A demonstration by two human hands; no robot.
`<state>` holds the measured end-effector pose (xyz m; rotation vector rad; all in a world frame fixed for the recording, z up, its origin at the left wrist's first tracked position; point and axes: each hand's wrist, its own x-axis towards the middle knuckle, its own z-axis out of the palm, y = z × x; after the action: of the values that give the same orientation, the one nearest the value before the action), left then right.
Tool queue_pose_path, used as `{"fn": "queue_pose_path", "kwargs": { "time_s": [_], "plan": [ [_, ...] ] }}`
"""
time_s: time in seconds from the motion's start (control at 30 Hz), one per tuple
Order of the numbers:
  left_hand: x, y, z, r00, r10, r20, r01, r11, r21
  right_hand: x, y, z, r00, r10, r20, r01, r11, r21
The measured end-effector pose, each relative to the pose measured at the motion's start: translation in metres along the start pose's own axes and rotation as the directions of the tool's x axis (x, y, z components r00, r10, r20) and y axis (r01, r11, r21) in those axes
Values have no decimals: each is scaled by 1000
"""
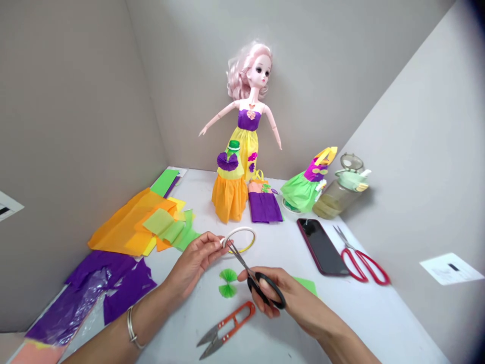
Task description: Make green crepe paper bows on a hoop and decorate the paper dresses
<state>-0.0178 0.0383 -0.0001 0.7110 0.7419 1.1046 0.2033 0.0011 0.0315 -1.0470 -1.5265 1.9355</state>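
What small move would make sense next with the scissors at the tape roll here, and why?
Probably close the black-handled scissors to snip the tape, once its end sits between the blades. The left hand pinches at the edge of the tape roll, and the right hand already has the blade tips there. Whether tape lies between them is too small to tell.

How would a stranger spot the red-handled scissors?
From the tall pink-haired doll, look right and nearer to the dark phone lying on the table. The scissors lie just right of it, with two red loop handles; the pair in the right hand has black ones, and the snips are orange.
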Motion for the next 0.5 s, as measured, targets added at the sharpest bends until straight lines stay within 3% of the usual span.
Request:
{"fn": "queue_pose_path", "kwargs": {
  "time_s": [0.3,0.5],
  "plan": [
    [1,-1,4,999,-27,46,25,998,50,17,1,1,1000,-26,-4,27,998,56],
    [-1,1,8,997,-33,70,27,995,91,20,5,4,996,-61,-70,62,998,19]
  ]
}}
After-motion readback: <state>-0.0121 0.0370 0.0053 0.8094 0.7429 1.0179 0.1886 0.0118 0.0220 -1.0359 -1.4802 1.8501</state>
